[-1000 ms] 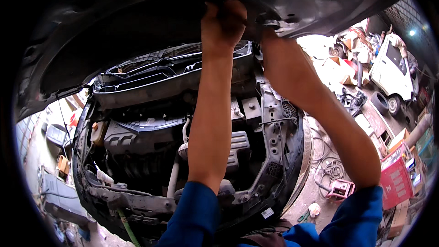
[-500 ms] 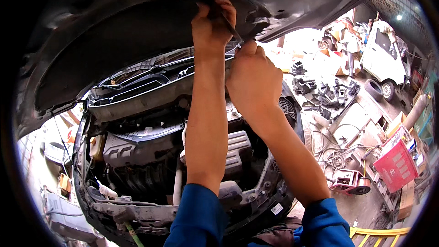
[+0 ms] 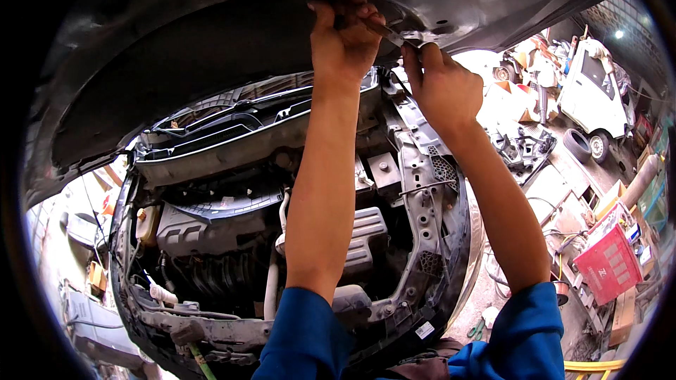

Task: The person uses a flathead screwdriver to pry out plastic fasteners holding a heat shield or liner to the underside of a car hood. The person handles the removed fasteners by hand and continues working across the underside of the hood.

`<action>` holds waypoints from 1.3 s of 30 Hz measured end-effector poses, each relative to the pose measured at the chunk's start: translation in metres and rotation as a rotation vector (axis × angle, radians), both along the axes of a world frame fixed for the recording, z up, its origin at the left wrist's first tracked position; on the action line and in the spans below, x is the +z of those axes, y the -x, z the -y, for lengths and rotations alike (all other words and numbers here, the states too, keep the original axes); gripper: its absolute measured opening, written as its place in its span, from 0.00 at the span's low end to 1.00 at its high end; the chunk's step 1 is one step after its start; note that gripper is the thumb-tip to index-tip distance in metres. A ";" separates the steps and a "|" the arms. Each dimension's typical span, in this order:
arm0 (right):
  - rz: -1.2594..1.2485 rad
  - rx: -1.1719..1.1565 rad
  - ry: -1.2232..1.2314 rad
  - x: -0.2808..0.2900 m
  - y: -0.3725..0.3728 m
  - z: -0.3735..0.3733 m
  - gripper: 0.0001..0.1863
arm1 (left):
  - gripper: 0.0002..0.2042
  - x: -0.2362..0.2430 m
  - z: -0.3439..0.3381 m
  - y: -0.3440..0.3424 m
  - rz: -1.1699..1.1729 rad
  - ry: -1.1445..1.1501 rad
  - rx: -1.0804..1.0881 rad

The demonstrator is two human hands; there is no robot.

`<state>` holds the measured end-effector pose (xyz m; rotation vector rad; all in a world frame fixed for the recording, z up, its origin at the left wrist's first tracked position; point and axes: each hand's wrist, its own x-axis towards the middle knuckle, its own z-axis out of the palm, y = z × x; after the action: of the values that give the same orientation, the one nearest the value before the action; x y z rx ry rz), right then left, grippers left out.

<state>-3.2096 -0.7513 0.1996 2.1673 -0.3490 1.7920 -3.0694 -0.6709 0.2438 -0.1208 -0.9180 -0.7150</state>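
Both arms are raised to the underside of a dark lifted car hood [image 3: 176,70]. My left hand [image 3: 345,46] is closed around a slim, flat metal tool [image 3: 386,32] just below the panel, its fingertips partly lost in shadow. From that hand the tool slants down to the right. My right hand [image 3: 447,88] pinches at its other end with thumb and fingers, beside a shiny pressed part of the hood. The tool's exact kind cannot be made out.
Below my arms lies the engine bay, with a grey engine cover [image 3: 204,229] and a ribbed silver box [image 3: 366,236]. At right stand a red box [image 3: 609,264], a loose tyre [image 3: 576,142] and a white vehicle door [image 3: 595,88]. A yellow rail [image 3: 595,366] shows lower right.
Both hands have shifted right along the hood's underside, the right one farther. The tool now lies flatter between them. More of the engine bay's right side shows between my arms.
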 end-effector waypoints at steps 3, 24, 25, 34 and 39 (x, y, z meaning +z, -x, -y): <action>-0.018 -0.002 0.049 0.000 -0.003 0.012 0.16 | 0.20 -0.002 0.004 -0.004 0.051 0.033 -0.039; 0.079 0.249 0.242 0.015 -0.020 0.040 0.16 | 0.20 0.006 0.016 0.011 -0.127 0.054 0.180; 0.066 0.255 0.262 0.017 -0.022 0.045 0.15 | 0.20 0.005 0.020 0.011 -0.126 0.074 0.179; 0.004 0.422 0.633 0.059 -0.048 0.073 0.16 | 0.20 -0.024 0.015 0.006 -0.188 0.459 0.227; -0.059 0.494 0.471 0.024 -0.063 0.003 0.16 | 0.21 -0.045 -0.064 0.006 -0.246 0.394 0.409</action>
<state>-3.1470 -0.7548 0.2240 2.0559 0.6173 1.7941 -3.0756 -0.6065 0.1989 -0.3510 -0.8033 -0.1295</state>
